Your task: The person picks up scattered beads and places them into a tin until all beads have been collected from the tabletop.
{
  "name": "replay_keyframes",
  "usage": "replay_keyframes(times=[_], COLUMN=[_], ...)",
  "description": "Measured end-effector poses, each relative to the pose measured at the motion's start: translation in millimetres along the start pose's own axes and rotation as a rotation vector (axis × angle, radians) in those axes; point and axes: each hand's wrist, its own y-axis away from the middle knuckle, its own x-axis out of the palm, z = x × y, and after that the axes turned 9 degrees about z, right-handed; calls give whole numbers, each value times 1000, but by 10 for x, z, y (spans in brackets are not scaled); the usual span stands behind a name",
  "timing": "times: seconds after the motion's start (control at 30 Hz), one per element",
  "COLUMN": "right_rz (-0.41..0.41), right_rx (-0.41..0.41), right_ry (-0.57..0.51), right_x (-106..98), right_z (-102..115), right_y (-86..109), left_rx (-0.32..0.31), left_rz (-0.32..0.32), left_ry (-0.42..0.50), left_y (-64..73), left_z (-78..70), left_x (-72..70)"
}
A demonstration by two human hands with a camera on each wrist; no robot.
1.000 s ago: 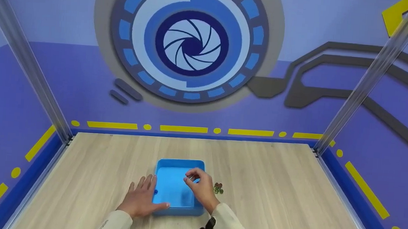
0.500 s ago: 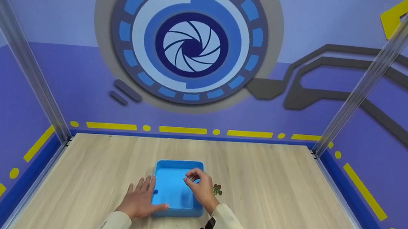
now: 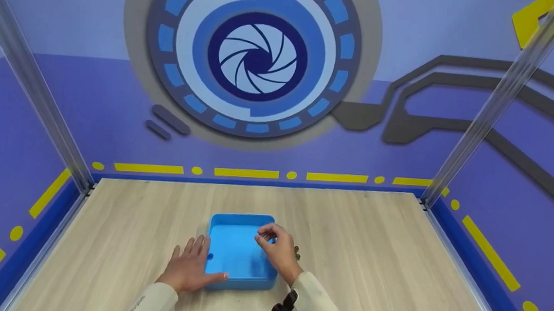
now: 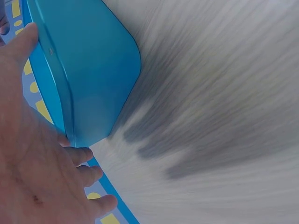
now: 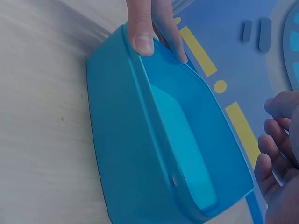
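Observation:
A blue rectangular box point(image 3: 236, 245) stands open-topped on the table, a small dark-blue marble point(image 3: 210, 256) inside by its left wall. My left hand point(image 3: 189, 265) rests along the box's left side with fingers spread, its thumb lying over the near rim. Over the right part of the box hovers my right hand point(image 3: 279, 252), thumb and index fingertips close together; I cannot tell if they pinch something small. In the right wrist view its other fingers point(image 5: 268, 144) are loosely curled. Several small green and brown marbles point(image 3: 297, 255) lie just right of the box, partly hidden behind the right hand.
The wood-grain table point(image 3: 373, 250) has purple panels with yellow marks on three sides. Metal posts point(image 3: 474, 125) rise at its back corners. A black device point(image 3: 284, 308) is strapped at the right wrist.
My right hand has shifted slightly right and now covers more of the marbles on the table. My left hand stays on the box. The head view has tilted a little.

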Motion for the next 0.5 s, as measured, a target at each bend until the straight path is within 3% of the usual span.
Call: replay_keyframes(times=[0.5], right_rz=[-27], right_rx=[8], right_ry=[-32], right_x=[-194], right_z=[-7], right_y=[-32], left_rx=[-12], left_rz=[5], left_ry=[2], left_y=[-11], left_z=[-18], left_x=[-22])
